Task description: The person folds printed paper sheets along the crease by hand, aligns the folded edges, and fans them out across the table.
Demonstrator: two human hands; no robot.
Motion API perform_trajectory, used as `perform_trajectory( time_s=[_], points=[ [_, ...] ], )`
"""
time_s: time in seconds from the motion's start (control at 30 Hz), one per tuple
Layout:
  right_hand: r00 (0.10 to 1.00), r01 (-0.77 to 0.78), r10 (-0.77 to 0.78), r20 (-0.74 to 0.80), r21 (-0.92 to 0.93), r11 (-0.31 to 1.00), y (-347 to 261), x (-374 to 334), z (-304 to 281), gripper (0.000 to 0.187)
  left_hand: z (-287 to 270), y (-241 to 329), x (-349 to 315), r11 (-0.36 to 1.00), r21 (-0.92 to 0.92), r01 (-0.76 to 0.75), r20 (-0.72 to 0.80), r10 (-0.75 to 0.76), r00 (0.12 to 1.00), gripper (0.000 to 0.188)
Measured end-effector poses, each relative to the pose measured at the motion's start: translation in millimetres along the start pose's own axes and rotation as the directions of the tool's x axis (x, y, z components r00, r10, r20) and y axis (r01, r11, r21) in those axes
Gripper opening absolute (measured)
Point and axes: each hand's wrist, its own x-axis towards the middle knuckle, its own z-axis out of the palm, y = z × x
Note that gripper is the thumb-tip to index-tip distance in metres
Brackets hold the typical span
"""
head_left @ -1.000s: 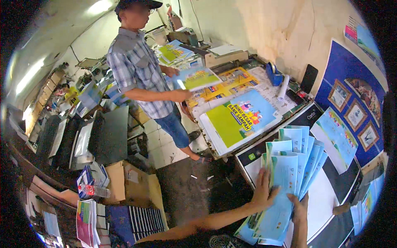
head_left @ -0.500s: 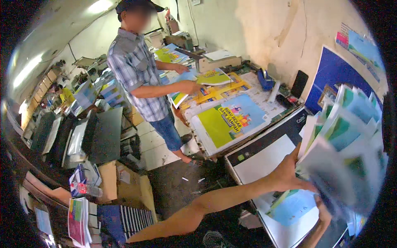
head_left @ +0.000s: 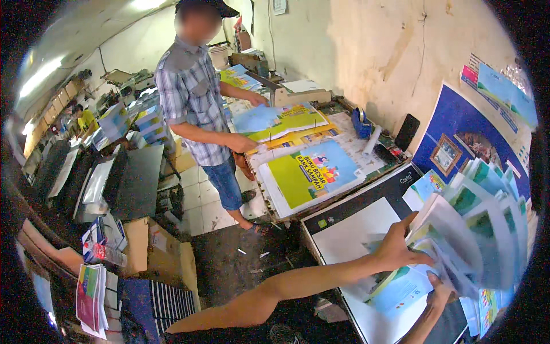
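Note:
A thick, fanned bundle of printed sheets in blue, green and white rises at the right, bent over and partly blurred. My left hand reaches across from the lower left and grips its near-left edge between thumb and fingers. Lower down, my right hand is closed on the bundle's bottom edge, its fingers partly hidden by the paper. Beneath both hands, a light-blue printed sheet lies on a white sheet, which rests on a dark-bordered board.
Across the worktable, a co-worker in a checked shirt handles yellow-green and blue printed sheets. A printed cover lies nearer, beside a tape dispenser and a black phone. Cardboard boxes and a booklet stack stand at lower left.
The bundle has fanned out more and bent downward, with both my hands still on it. The co-worker's blue and yellow-green sheets now lie flatter on the table, and one hand has drawn back toward the near edge.

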Motion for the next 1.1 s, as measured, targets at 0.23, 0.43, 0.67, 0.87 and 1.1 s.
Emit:
perform_trajectory(
  time_s=[0.23,0.43,0.67,0.87,1.1],
  points=[
    [0.997,-0.011,0.012,0.078,-0.011,1.000,-22,-23,22,0.069,-7,-1,5,0.981,-0.143,-0.130,0.186,0.155,0.970,0.096],
    [0.996,0.016,-0.014,0.094,-0.017,1.000,-49,-21,44,0.064,-13,-10,0,0.997,0.029,0.075,0.047,-0.077,0.996,0.066],
    [0.936,0.322,-0.346,-0.072,-0.231,0.918,-29,44,4,0.076,-22,-63,6,0.956,-0.295,-0.009,-0.133,-0.032,0.991,0.031],
    [0.846,0.529,-0.430,0.314,-0.403,0.746,-127,99,24,0.059,-54,-86,-71,0.854,0.517,0.057,0.239,-0.208,0.949,0.059],
    [0.918,0.363,0.101,0.383,-0.915,0.174,-78,83,59,0.078,-32,58,-35,0.939,0.207,-0.275,0.346,0.193,0.918,0.052]
  ],
)
